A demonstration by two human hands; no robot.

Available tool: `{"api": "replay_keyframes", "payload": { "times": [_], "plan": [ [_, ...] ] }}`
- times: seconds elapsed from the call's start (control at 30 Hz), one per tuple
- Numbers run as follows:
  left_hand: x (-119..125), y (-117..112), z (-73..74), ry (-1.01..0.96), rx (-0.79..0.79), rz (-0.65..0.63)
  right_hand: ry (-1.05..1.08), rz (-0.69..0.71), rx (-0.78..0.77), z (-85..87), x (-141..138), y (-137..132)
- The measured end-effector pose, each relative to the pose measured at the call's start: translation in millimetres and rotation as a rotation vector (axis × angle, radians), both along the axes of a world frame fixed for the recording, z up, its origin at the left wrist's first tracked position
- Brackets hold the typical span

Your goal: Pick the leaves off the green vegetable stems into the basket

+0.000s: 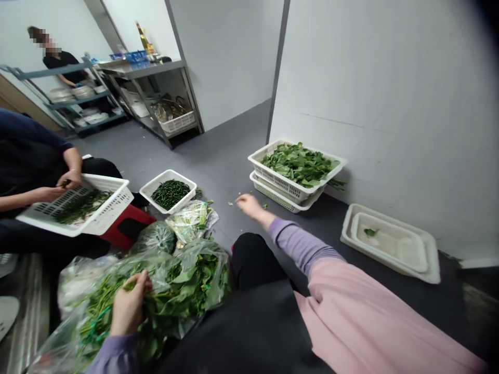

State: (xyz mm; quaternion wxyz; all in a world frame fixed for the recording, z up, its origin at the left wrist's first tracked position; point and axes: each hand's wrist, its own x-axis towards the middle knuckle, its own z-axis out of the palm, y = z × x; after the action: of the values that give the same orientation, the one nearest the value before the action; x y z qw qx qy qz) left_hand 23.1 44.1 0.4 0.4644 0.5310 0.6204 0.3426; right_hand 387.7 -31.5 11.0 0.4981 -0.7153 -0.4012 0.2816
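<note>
My left hand [129,301] is closed around stems of leafy greens [183,283], over a big open clear plastic bag [220,259] full of them on my lap side. My right hand [249,205] reaches out over the floor, thumb and fingers pinched together; what sits in the pinch is too small to make out. Just beyond it stands a white perforated basket [278,174] heaped with picked green leaves [300,163], stacked on another white basket [273,197].
Nearby are a basket of green chillies [170,193], bagged vegetables [193,221] and nested white trays [390,244] with one leaf. At left, a co-worker's hands [70,182] work above a white basket [105,208] on a red stool [125,226]. Behind stand a steel table [156,67] and another person [64,62].
</note>
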Motion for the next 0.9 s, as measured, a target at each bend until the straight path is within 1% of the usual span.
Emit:
{"api": "replay_keyframes", "payload": {
  "times": [0.07,0.1,0.13,0.17,0.2,0.23,0.27,0.3,0.33,0.37,0.43,0.47,0.53,0.6,0.67,0.73,0.8,0.9],
  "plan": [
    [15.7,-15.5,8.7,-0.125,-0.069,-0.051,0.031,0.302,-0.002,-13.8,-76.0,10.3],
    [21.1,-23.5,12.5,-0.150,-0.055,-0.065,0.047,0.436,0.002,-19.4,-111.4,12.2],
    [24.8,-31.0,15.2,-0.145,-0.025,-0.079,0.056,0.604,0.015,-24.1,-142.9,11.5],
    [26.7,-37.5,16.4,-0.125,0.010,-0.081,0.034,0.750,0.026,-28.0,-169.3,8.6],
    [26.8,-42.4,15.9,-0.122,0.043,-0.081,0.000,0.815,0.019,-31.1,-189.5,4.3],
    [25.1,-45.5,13.5,-0.145,0.055,-0.075,-0.050,0.846,0.003,-33.3,-203.4,0.0],
    [21.9,-47.1,9.5,-0.194,0.046,-0.068,-0.104,0.832,-0.020,-34.7,-211.6,-3.1],
    [17.4,-47.3,4.3,-0.248,0.017,-0.077,-0.160,0.802,-0.043,-35.3,-215.2,-3.9],
    [11.9,-46.5,-1.6,-0.296,-0.021,-0.086,-0.194,0.806,-0.050,-35.1,-215.6,-2.5],
    [5.8,-45.4,-7.6,-0.345,-0.058,-0.105,-0.186,0.836,-0.049,-33.9,-214.4,0.6],
    [-6.9,-43.1,-17.9,-0.438,-0.127,-0.164,-0.133,0.837,-0.099,-29.3,-211.4,8.2],
    [-13.2,-42.2,-21.6,-0.488,-0.164,-0.208,-0.079,0.850,-0.148,-26.2,-210.7,11.0],
    [-25.4,-40.6,-25.6,-0.587,-0.238,-0.331,0.118,0.897,-0.288,-19.4,-211.8,12.9],
    [-36.9,-38.1,-25.7,-0.671,-0.301,-0.477,0.387,0.918,-0.428,-13.4,-215.7,11.5],
    [-47.4,-34.7,-23.7,-0.730,-0.332,-0.591,0.612,0.889,-0.523,-9.4,-220.7,9.7],
    [-56.1,-31.1,-21.0,-0.800,-0.331,-0.626,0.764,0.864,-0.578,-7.4,-225.5,8.8],
    [-62.5,-28.7,-18.8,-0.874,-0.305,-0.615,0.878,0.875,-0.615,-7.0,-229.4,8.2],
    [-67.6,-28.4,-16.7,-0.920,-0.265,-0.610,0.981,0.912,-0.651,-7.3,-234.0,6.4]
  ]
}}
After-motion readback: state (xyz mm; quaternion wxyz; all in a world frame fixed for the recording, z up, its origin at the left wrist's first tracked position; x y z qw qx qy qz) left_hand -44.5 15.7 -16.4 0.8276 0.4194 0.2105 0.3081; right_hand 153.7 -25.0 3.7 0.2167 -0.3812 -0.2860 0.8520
